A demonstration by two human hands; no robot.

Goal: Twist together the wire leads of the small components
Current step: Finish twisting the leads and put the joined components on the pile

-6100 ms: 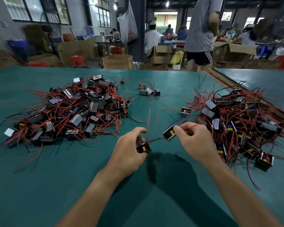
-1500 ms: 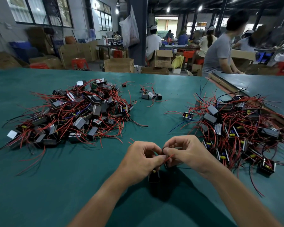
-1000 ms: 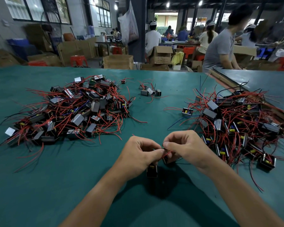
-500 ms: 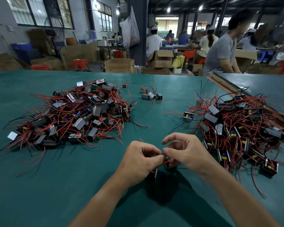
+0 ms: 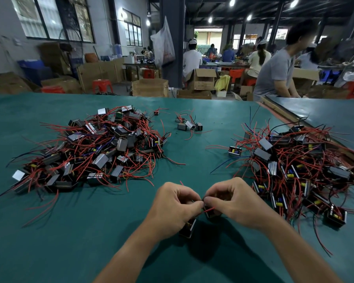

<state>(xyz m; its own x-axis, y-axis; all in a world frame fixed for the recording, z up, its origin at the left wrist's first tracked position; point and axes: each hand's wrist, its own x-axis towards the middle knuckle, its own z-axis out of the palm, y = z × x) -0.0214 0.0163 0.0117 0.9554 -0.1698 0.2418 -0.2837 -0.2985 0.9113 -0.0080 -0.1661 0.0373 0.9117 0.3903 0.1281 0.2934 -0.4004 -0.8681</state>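
Left hand (image 5: 175, 203) and right hand (image 5: 235, 201) in a shared pinch on red leads (image 5: 209, 210), components (image 5: 188, 228) just beneath.

left component (image 5: 188, 229): black, yellow inside, tilted | right component (image 5: 212, 213): black, mostly hidden | red lead (image 5: 207, 210): short stretch between them

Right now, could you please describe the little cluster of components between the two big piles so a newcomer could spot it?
On the green table, a left heap and a right heap of red-wired components dominate. In the gap between them, toward the far edge, lies the little cluster. Unlike them, it is just a handful of pieces, touching neither.
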